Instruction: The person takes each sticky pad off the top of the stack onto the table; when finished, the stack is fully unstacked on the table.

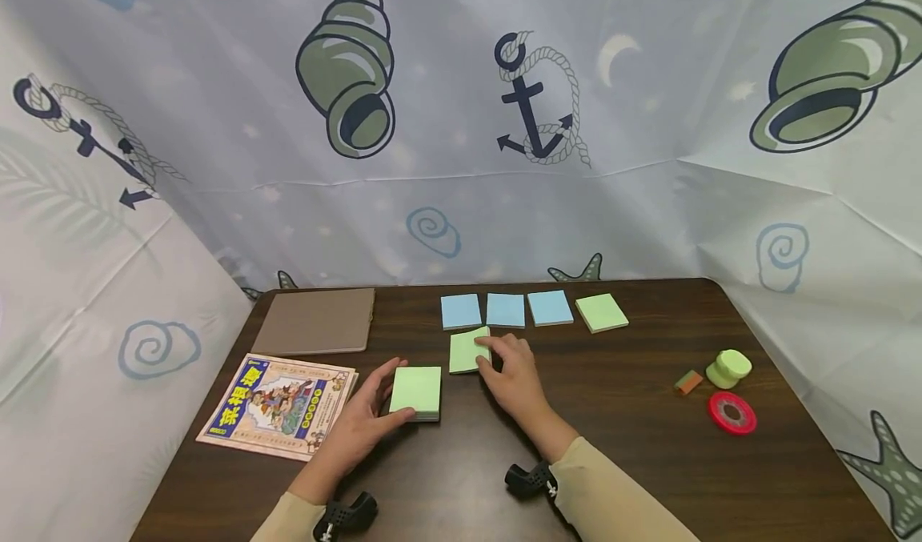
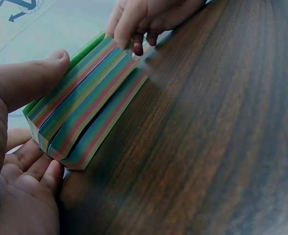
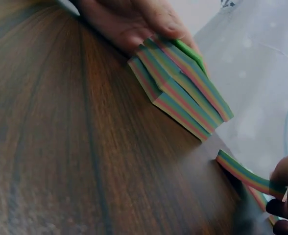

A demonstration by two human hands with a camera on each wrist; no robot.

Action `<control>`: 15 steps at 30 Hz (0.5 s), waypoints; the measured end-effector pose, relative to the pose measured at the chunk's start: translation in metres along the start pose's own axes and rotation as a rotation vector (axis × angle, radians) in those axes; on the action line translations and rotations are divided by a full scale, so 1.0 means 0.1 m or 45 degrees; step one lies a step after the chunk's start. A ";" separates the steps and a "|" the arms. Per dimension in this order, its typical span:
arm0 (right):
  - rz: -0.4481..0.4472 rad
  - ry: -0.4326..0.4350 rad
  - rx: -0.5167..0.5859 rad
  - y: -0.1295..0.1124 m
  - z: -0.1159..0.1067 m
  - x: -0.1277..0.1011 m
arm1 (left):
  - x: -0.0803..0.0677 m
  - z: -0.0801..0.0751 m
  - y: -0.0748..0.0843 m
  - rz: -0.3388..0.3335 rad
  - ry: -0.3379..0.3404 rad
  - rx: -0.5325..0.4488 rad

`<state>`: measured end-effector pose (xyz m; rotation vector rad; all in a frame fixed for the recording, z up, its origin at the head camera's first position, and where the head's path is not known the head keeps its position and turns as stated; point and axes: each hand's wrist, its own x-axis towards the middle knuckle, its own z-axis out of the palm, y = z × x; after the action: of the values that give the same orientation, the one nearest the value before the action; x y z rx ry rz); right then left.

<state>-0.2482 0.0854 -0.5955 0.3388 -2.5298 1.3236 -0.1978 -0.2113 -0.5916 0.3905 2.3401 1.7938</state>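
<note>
My left hand grips a stack of sticky note pads by its left side, thumb at the near edge and fingers behind. The top is light green; in the left wrist view the stack's sides show striped layers of several pads. My right hand pinches a single green sticky note pad by its right edge, just in front of a row of pads. In the right wrist view that pad is tilted, with one end raised. Three blue pads and one green pad form the row.
A brown notebook lies at the back left, with an illustrated booklet in front of it. On the right are a small orange-and-green block, a light green round-topped object and a red ring. A patterned cloth hangs behind the table.
</note>
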 end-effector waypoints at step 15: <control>0.057 0.041 -0.244 -0.06 0.01 -0.02 | 0.00 0.00 0.01 -0.014 0.008 0.033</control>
<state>-0.2441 0.0817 -0.5922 0.2205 -2.6237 1.0801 -0.1977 -0.2111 -0.5904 0.3755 2.3673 1.7636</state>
